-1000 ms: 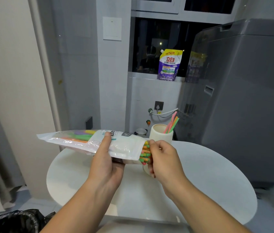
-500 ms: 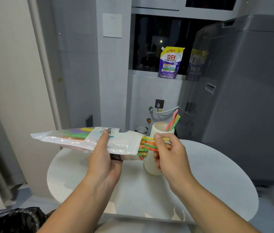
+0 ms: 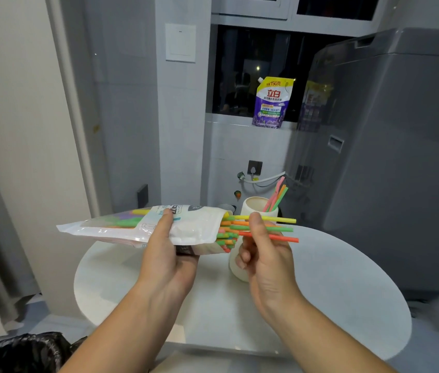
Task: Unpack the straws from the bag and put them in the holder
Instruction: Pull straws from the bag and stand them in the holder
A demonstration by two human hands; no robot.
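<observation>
Our left hand (image 3: 164, 254) grips the glossy plastic bag (image 3: 191, 227), level above the round white table (image 3: 320, 292), with thin bright straws (image 3: 227, 235) bunched at its mouth. Our right hand (image 3: 266, 254) pinches three, perhaps more, half out. The matte cream holder (image 3: 256, 208) behind contains a few, leaning.

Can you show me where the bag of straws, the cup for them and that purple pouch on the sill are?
bag (image 3: 199, 224): head view, its white printed front.
cup (image 3: 249, 210): head view, outer wall below the rim.
purple pouch (image 3: 270, 103): head view, middle of its label.
</observation>
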